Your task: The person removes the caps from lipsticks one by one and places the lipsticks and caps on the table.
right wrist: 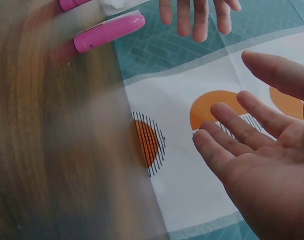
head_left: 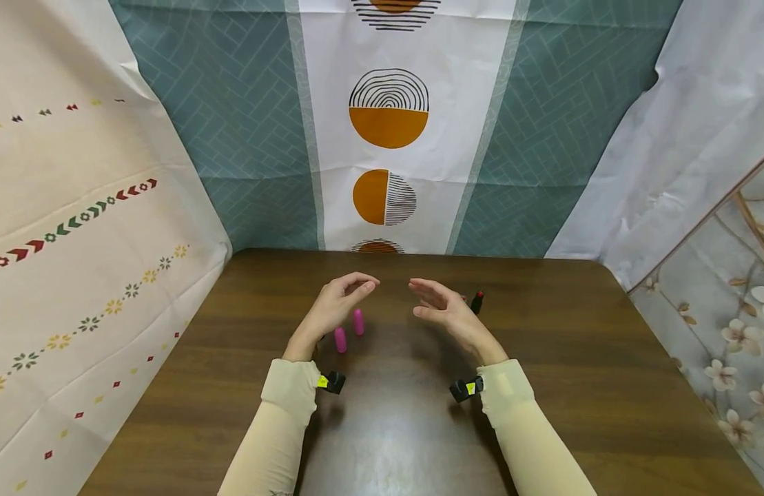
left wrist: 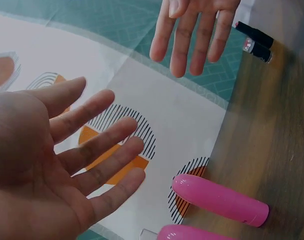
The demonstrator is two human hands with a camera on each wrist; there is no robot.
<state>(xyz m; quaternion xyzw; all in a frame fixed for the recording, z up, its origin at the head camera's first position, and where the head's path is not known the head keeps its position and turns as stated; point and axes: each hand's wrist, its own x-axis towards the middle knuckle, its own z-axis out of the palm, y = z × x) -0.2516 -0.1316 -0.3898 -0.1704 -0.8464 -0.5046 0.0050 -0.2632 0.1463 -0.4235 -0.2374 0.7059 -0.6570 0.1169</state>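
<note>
My left hand (head_left: pixel 332 306) is held above the table with nothing in it, its fingers relaxed and spread in the left wrist view. Facing it across a gap, my right hand (head_left: pixel 446 310) is raised too, its palm bare in the right wrist view. Two pink round-topped tubes stand upright just right of the left hand: a nearer tube (head_left: pixel 340 339) and a farther tube (head_left: pixel 359 322). Behind the right hand is a slim black tube with a red tip (head_left: pixel 477 302). Beside it, a short black item with a speckled end (left wrist: pixel 257 50) appears in the left wrist view.
The brown wooden table (head_left: pixel 580 386) ends at a hanging teal and white cloth (head_left: pixel 251 138) with orange circles. A patterned cream cloth (head_left: pixel 90 227) hangs at the left, and a floral one (head_left: pixel 729 344) at the right. A white object (right wrist: pixel 122 5) lies partly hidden behind the pink tubes.
</note>
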